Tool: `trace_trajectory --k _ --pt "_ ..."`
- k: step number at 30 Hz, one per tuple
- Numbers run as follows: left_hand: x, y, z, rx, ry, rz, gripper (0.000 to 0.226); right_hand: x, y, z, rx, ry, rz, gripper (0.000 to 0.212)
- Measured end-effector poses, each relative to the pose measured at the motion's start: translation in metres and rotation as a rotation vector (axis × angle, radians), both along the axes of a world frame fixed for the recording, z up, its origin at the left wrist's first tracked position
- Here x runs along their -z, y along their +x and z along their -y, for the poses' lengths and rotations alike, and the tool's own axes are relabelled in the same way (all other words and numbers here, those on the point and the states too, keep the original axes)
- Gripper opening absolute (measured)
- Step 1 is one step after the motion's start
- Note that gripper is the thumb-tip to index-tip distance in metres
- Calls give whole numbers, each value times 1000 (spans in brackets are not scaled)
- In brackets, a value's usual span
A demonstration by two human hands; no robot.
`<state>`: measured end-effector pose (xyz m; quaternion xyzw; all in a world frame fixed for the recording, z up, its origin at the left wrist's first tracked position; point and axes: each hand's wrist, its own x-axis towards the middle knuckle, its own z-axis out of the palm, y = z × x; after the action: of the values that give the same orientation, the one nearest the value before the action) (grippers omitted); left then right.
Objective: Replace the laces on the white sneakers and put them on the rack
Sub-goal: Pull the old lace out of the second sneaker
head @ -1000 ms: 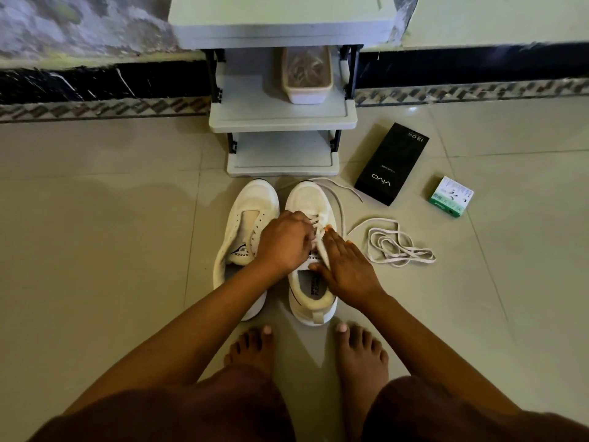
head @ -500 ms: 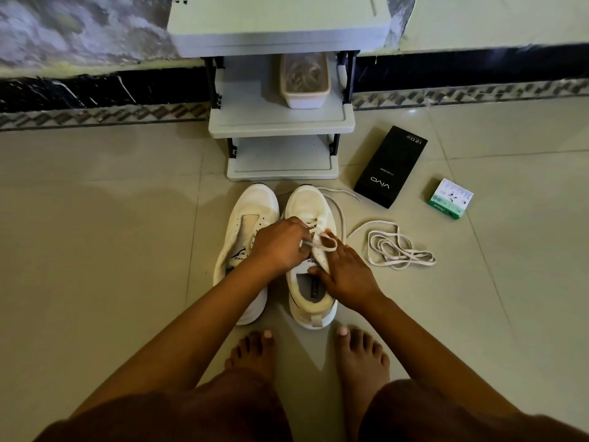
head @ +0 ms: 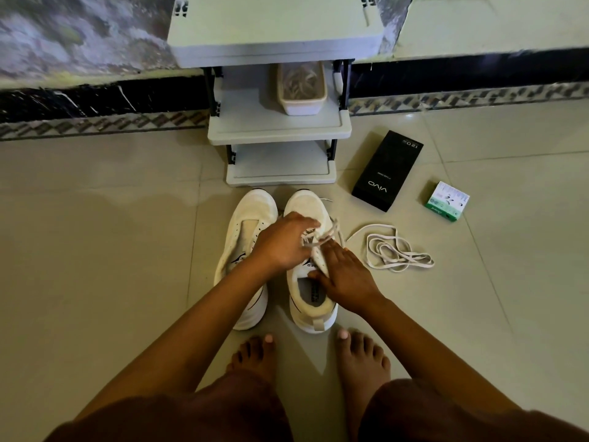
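A: Pale glossy floor tiles carry a grey plastic three-tier shoe rack against the wall; before it, two white fabric sneakers stand side by side, toes toward it.

B: And the hands?

A: Left hand curls round the flat cream lace on the right-side sneaker; right hand pinches the eyelet flap, steadying it.

B: Advice?

A: Probably draw the lace flat and untwisted, both ends even. A spare loose white lace lies just beside.
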<state>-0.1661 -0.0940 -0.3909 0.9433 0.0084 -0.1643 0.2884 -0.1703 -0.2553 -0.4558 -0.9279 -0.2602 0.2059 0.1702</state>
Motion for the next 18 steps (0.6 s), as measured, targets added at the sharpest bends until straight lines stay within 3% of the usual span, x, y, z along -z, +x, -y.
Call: trace_trajectory --k 2,6,10,12,14,18 --pt "9 -6 -4 31 190 -3 32 0 -1 0 -1 18 13 70" --pt "13 -11 1 -2 273 100 21 -1 0 -1 31 62 6 69" --pt "-14 0 6 -121 -409 125 8 3 0 2 1 7 22 68" --pt "-24 3 6 -185 -538 137 6 4 0 2 5 3 8 69" --pt "-21 3 2 -196 -460 123 13 3 0 0 2 5 12 69" --pt "5 -6 -8 -8 38 -27 41 2 0 -2 11 -4 17 68"
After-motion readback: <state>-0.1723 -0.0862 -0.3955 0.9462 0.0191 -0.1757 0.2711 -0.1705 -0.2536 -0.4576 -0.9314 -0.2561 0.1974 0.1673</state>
